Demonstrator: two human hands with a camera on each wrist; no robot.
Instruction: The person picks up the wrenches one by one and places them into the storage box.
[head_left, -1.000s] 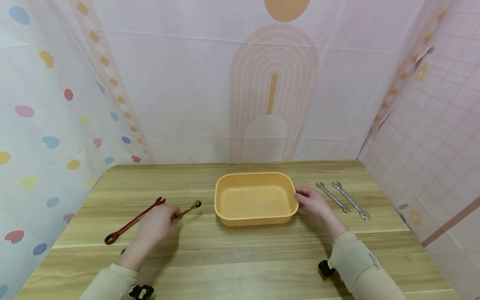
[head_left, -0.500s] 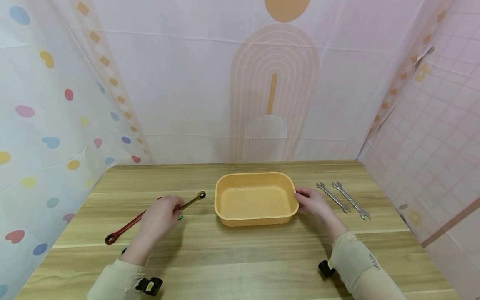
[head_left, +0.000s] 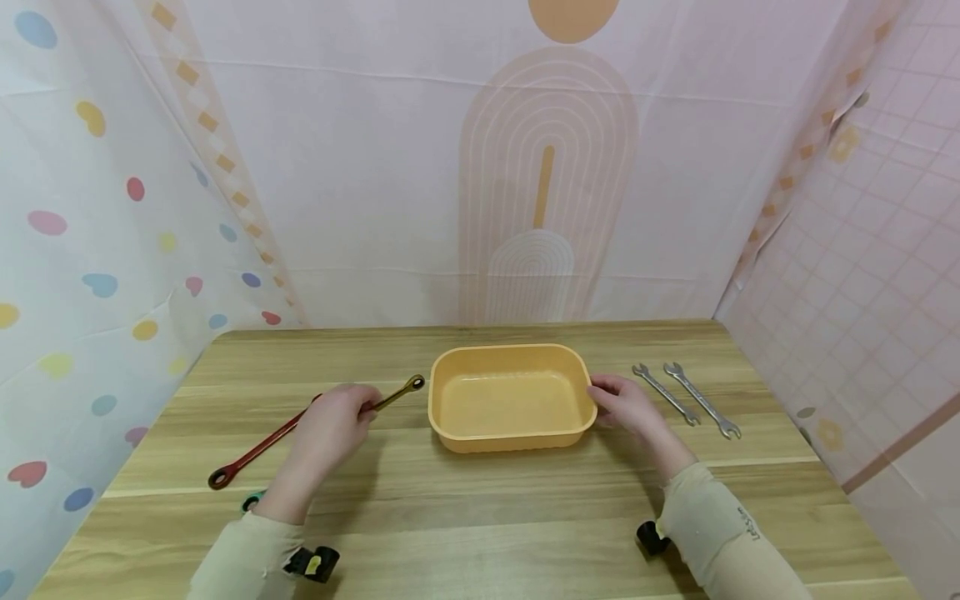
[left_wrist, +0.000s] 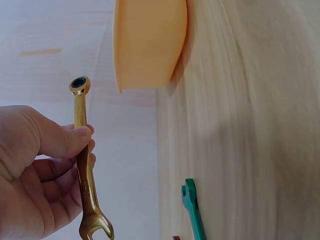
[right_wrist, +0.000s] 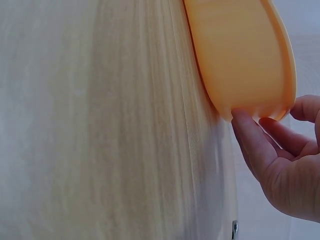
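My left hand (head_left: 337, 425) pinches a gold ratcheting combination wrench (left_wrist: 82, 145) around its middle, between thumb and fingers. Its ring end points toward the orange-yellow plastic tray (head_left: 513, 442), just off the tray's left side. In the left wrist view the wrench's open jaw end hangs lowest, above the table. At the tray's right end my right hand (head_left: 626, 404) holds the rim and outer wall with its fingertips. A red wrench (head_left: 258, 450) lies left of my left hand, which covers its far end. Mostly hidden under that forearm is a green wrench (left_wrist: 194, 212).
Two silver open-ended wrenches (head_left: 666, 394) lie side by side to the right of my right hand. The wooden table (head_left: 480, 525) ends at the back against a patterned cloth (head_left: 367, 208). More cloth hangs on both sides.
My left hand has lifted the gold wrench and carried it right and slightly away, closer to the tray. The right hand and tray have stayed still.
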